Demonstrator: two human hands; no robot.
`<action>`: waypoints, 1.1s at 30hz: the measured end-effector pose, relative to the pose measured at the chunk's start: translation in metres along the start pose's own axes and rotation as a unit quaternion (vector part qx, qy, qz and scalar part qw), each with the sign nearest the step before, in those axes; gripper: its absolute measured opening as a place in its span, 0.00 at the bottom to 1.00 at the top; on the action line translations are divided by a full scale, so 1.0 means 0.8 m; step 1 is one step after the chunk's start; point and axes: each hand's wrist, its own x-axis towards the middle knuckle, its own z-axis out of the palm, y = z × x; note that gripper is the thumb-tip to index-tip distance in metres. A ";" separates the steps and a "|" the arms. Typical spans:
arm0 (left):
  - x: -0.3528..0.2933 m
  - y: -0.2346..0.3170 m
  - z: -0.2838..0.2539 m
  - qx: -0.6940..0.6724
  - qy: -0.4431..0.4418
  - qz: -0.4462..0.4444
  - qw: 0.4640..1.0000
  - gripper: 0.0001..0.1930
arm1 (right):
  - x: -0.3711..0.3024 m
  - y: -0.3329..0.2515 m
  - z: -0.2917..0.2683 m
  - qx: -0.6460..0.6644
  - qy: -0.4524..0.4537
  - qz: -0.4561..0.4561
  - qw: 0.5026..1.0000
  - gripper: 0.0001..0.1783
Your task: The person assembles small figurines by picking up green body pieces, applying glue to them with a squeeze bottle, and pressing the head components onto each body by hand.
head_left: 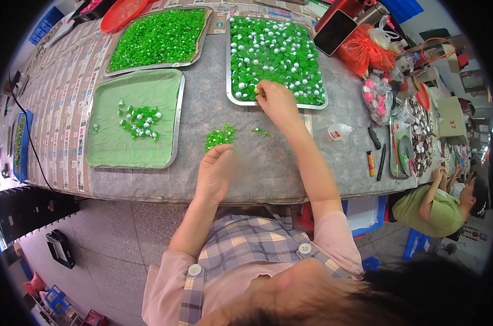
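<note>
I had the work spread in an arc around me, probably so that neither arm would need to stretch far. The right tray [228, 65] lay beyond my right hand [279, 103], crowded with green-and-white pieces [273, 54]; its raised rim seemed to be what held so many loose things together. To my left, the lined tray [132, 155] carried a small cluster [140, 125] of similar pieces, and I judged its soft green lining good for stopping them from rolling. Behind it, the far tray [148, 67] was filled with small green bits [162, 38], perhaps set back because of its bulk. Straight before me, on the bare grey table [203, 98], lay a little green pile [220, 137], with a few loose bits [260, 132] just to its right, likely there to be close to my fingers. The bottle [339, 131] stood off to the right, out of the way of my elbow. My right forearm [317, 168] reached forward and slanted inward, the hand over the tray's near rim, palm down, its fingers bent together; I could not tell whether they gripped a piece. My left forearm [195, 220] rose toward the pile, the hand just on its near side, fingers curled toward the thumb; a blur beside them left me unable to tell what, if anything, they held.
</note>
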 end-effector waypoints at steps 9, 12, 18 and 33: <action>0.005 -0.010 0.017 0.010 -0.084 -0.013 0.996 0.05 | -0.103 -0.038 -0.032 0.544 -0.068 0.108 0.829 0.08; 0.008 -0.016 0.027 0.000 -0.091 -0.016 0.996 0.04 | -0.125 -0.051 -0.023 0.623 -0.074 0.171 0.760 0.07; 0.007 -0.016 0.022 -0.044 -0.062 -0.014 0.997 0.06 | -0.146 -0.049 -0.016 0.673 -0.059 0.193 0.712 0.06; 0.002 -0.015 0.023 -0.020 -0.051 -0.020 0.998 0.05 | -0.153 -0.058 -0.019 0.673 -0.006 0.204 0.711 0.08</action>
